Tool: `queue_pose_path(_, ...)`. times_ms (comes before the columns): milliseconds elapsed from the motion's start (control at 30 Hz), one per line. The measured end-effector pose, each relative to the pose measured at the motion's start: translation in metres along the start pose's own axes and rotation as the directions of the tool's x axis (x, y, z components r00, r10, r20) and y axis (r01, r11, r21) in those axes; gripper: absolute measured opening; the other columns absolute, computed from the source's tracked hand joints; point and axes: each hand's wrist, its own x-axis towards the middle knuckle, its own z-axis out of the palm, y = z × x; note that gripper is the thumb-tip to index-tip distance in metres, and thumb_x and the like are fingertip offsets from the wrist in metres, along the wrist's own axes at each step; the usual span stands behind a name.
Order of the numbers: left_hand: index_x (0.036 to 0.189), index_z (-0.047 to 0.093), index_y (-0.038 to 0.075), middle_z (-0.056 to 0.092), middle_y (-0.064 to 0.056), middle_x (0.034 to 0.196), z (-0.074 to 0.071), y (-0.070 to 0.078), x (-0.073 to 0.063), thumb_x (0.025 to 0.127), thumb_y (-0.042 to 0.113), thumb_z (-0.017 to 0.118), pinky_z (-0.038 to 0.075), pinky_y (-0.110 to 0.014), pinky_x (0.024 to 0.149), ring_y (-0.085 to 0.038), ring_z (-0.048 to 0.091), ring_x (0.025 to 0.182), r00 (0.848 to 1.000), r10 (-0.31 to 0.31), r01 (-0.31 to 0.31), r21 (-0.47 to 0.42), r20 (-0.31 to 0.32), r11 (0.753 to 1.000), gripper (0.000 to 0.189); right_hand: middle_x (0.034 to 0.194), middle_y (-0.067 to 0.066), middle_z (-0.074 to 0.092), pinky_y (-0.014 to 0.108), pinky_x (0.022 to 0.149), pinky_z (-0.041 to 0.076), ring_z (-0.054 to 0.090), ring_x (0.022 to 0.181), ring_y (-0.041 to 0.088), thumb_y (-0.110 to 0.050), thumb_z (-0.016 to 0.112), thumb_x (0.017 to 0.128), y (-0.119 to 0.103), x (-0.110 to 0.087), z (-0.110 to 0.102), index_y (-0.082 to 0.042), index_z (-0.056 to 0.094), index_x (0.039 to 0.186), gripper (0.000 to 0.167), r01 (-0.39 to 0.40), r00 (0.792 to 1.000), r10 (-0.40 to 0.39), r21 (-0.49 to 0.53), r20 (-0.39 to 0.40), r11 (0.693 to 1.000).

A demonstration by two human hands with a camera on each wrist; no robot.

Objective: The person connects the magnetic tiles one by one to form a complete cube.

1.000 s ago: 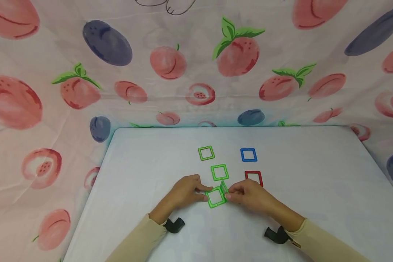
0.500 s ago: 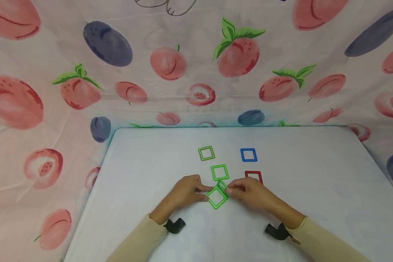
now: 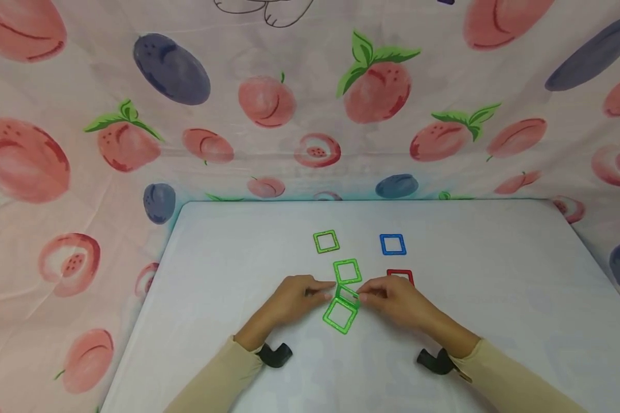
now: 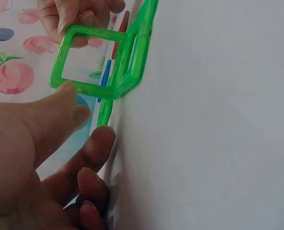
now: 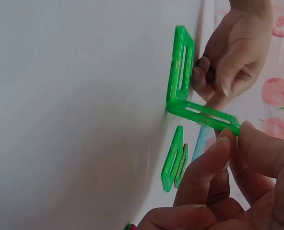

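Two green square magnetic tiles are joined along an edge in front of the person. One tile (image 3: 334,325) lies flat; the other, an upright tile (image 4: 60,57), stands at its far edge. My right hand (image 3: 392,304) pinches the upright tile by its upper corner between thumb and fingers, seen close in the right wrist view. On the other side, my left hand (image 3: 294,301) has its index finger fairly straight, and its thumb tip overlaps the upright tile's near corner in the left wrist view. A second flat green tile (image 3: 345,261) lies right behind the pair.
Farther back on the white table (image 3: 227,246) lie another green tile (image 3: 324,232) and a blue tile (image 3: 391,235). A red tile (image 3: 399,271) is partly hidden behind my right hand. A fruit-print cloth (image 3: 268,51) hangs behind the table.
The joined pair has turned counter-clockwise, so the upright tile moved from the flat tile's right side to its far side. My left fingers have left the flat tile for the upright one.
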Motion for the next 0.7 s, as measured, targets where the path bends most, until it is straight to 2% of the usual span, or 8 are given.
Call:
queue_pose_path(133,0.132,0.070,0.031,0.075,0.006,0.107,-0.001,-0.001,0.001,0.102,0.043,0.062,0.048,-0.025,0.075,-0.005,0.059,0.082,1.000,-0.025,0.025,-0.075,-0.003,0.997,0.033,0.093,-0.008,0.072,0.024,0.071,0.049,0.057,0.085,0.014,-0.027,0.072,0.097,-0.001,0.003,0.001,-0.022,0.079,0.109,0.015,0.023,1.000,-0.023,-0.021,-0.005,1.000)
queue_pose_path(233,0.130,0.071,0.033,0.075,0.007,0.102,-0.003,0.001,0.001,0.102,0.045,0.060,0.049,-0.026,0.072,-0.007,0.061,0.078,0.998,-0.061,0.063,-0.123,0.020,0.990,0.033,0.092,-0.008,0.072,0.024,0.071,0.049,0.058,0.083,0.013,-0.026,0.072,0.097,-0.002,0.006,0.002,-0.022,0.079,0.110,0.015,0.041,0.999,-0.041,-0.038,0.000,0.998)
queue_pose_path(333,0.126,0.074,0.030,0.074,0.007,0.096,-0.004,0.001,0.001,0.102,0.046,0.061,0.050,-0.027,0.068,-0.009,0.062,0.075,0.996,-0.080,0.086,-0.163,0.039,0.983,0.032,0.091,-0.010,0.073,0.024,0.071,0.049,0.058,0.082,0.013,-0.026,0.072,0.097,-0.003,0.009,0.003,-0.022,0.079,0.109,0.015,0.057,0.998,-0.056,-0.054,0.003,0.997)
queue_pose_path(467,0.116,0.080,0.025,0.074,0.008,0.095,-0.005,0.000,0.001,0.101,0.046,0.062,0.051,-0.025,0.066,-0.008,0.062,0.076,0.996,-0.079,0.087,-0.189,0.047,0.978,0.031,0.093,-0.011,0.072,0.025,0.071,0.048,0.057,0.082,0.012,-0.024,0.073,0.096,-0.005,0.012,0.003,-0.022,0.079,0.108,0.014,0.083,0.997,-0.084,-0.064,0.001,0.994)
queue_pose_path(700,0.104,0.083,0.023,0.074,0.006,0.092,-0.008,0.000,0.000,0.100,0.045,0.064,0.052,-0.026,0.066,-0.010,0.065,0.075,0.993,-0.072,0.091,-0.227,0.089,0.970,0.030,0.094,-0.007,0.072,0.024,0.069,0.046,0.056,0.080,0.012,-0.020,0.072,0.096,-0.004,0.017,0.004,-0.019,0.079,0.107,0.013,0.110,0.994,-0.110,-0.044,-0.006,0.993)
